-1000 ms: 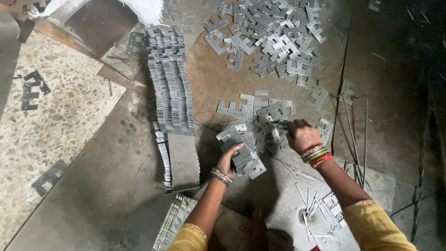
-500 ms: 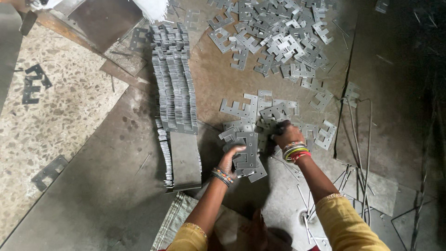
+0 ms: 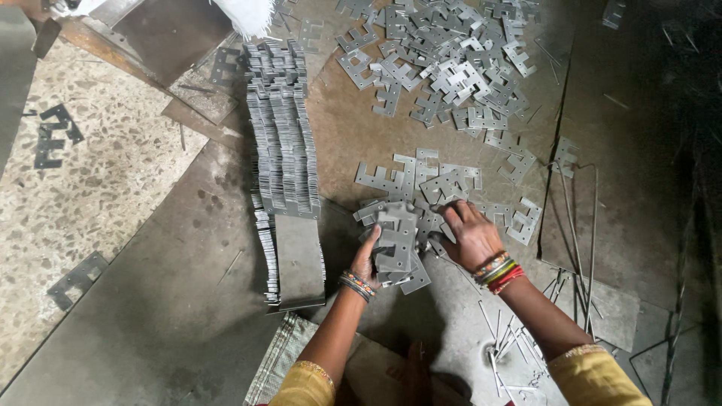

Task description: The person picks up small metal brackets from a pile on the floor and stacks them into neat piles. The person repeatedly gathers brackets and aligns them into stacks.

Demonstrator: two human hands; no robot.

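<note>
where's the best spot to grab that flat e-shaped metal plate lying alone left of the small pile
Probably the solid back strip of the E-shaped plate, along its lower edge, coming from the near side. It lies flat on the steel floor sheet with its prongs pointing away, and that edge looks free of the small pile that overlaps its right end.

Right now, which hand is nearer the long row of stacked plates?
Left. The left hand holds a small stack of plates just right of the long row; the right hand lies farther right.
</note>
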